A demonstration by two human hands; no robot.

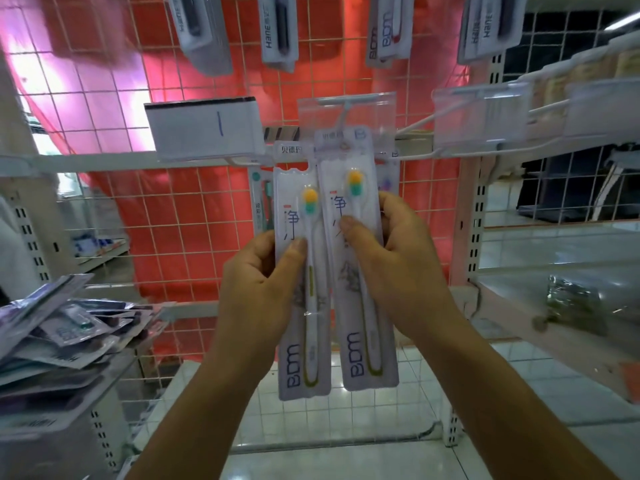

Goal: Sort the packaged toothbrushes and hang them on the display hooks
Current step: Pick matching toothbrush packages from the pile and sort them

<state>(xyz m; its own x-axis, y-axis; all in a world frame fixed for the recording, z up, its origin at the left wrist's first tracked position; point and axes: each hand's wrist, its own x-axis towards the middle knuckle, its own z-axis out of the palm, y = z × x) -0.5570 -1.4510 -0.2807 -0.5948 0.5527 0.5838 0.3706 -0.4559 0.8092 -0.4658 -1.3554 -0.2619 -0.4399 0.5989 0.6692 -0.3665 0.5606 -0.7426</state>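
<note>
Toothbrushes point(360, 271) in hands (one each).

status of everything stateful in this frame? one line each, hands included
left hand: grips left toothbrush pack
right hand: grips right toothbrush pack
left toothbrush pack: held upright, sealed
right toothbrush pack: upright, top at the centre hook; whether it is threaded on is unclear
centre hook: clear label holder at its tip
loose packs: heaped on the left shelf, unsorted
</note>
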